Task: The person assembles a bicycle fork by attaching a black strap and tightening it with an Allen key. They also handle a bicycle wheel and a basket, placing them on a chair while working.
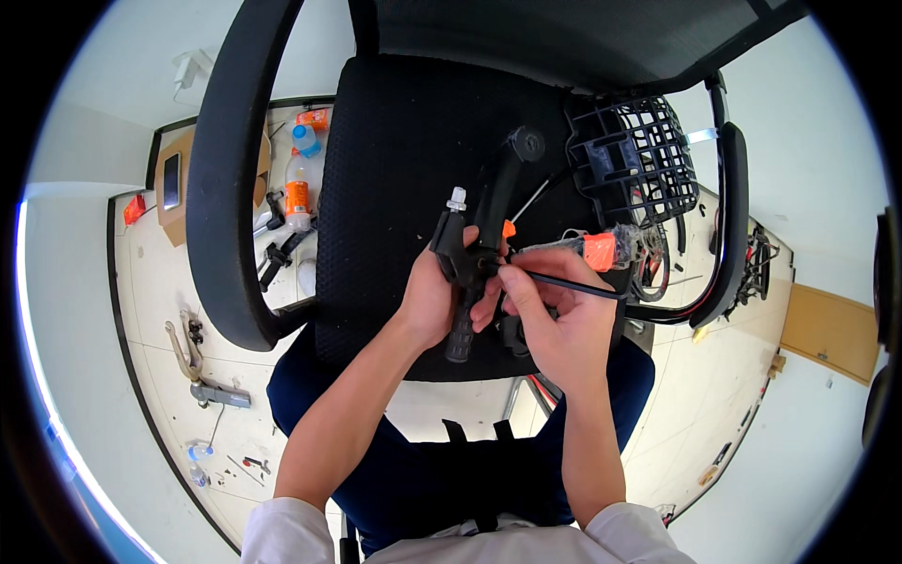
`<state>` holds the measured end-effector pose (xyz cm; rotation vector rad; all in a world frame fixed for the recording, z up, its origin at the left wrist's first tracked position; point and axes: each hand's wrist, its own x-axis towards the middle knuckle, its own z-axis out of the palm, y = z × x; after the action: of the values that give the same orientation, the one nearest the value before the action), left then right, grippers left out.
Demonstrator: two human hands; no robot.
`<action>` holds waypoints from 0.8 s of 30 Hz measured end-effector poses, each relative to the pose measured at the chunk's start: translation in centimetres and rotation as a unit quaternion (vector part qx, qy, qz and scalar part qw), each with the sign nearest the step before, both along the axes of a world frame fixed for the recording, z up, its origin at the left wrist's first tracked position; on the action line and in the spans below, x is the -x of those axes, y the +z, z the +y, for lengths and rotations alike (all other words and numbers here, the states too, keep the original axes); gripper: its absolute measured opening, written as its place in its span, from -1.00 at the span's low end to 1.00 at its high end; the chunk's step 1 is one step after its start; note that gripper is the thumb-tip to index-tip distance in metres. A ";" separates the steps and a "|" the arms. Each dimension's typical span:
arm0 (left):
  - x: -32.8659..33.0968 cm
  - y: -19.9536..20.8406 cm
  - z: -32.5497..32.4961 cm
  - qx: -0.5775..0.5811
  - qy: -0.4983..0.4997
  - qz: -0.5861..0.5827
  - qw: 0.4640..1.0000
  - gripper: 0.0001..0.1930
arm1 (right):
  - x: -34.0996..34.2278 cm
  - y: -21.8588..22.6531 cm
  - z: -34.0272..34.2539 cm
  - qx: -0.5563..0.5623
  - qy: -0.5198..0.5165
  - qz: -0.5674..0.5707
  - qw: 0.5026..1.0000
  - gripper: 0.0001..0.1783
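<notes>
My left hand (434, 293) is closed around a black bicycle brake lever (458, 252) with a pale adjuster knob at its top. A ribbed black end points down toward me. Beyond it, a black handlebar grip (504, 183) with a round end cap slants up and right; whether it joins the lever is hidden. My right hand (562, 315) pinches a thin black rod (573, 284) between thumb and fingers. One end of the rod meets the lever body; the other sticks out to the right. My lap is below the chair's black seat (395, 141).
A black wire basket (648, 155) and a plastic-wrapped part with an orange label (601, 251) lie on the seat's right. Armrests (224, 179) flank both sides. On the floor at left are bottles (297, 188), a cardboard box (176, 221) and a wrench (185, 352).
</notes>
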<state>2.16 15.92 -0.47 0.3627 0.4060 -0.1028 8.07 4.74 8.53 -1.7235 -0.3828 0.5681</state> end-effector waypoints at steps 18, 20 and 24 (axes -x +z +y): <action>0.1 -0.5 -0.6 -0.054 0.024 -0.019 0.998 -0.57 | -0.6 -0.2 -0.8 0.029 0.054 -0.045 0.997 -0.92; 0.5 -0.8 -1.0 -0.049 0.040 -0.021 0.998 -0.57 | 0.1 -0.3 -1.1 -0.006 0.038 -0.013 0.999 -0.93; 1.7 1.4 -3.1 -0.026 0.083 -0.026 0.996 -0.59 | 1.3 1.1 -3.5 -0.029 0.063 0.008 0.998 -0.96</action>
<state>0.49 12.83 0.94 0.3803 0.3870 0.0793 6.81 1.27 9.67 -1.6455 -0.4951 0.6561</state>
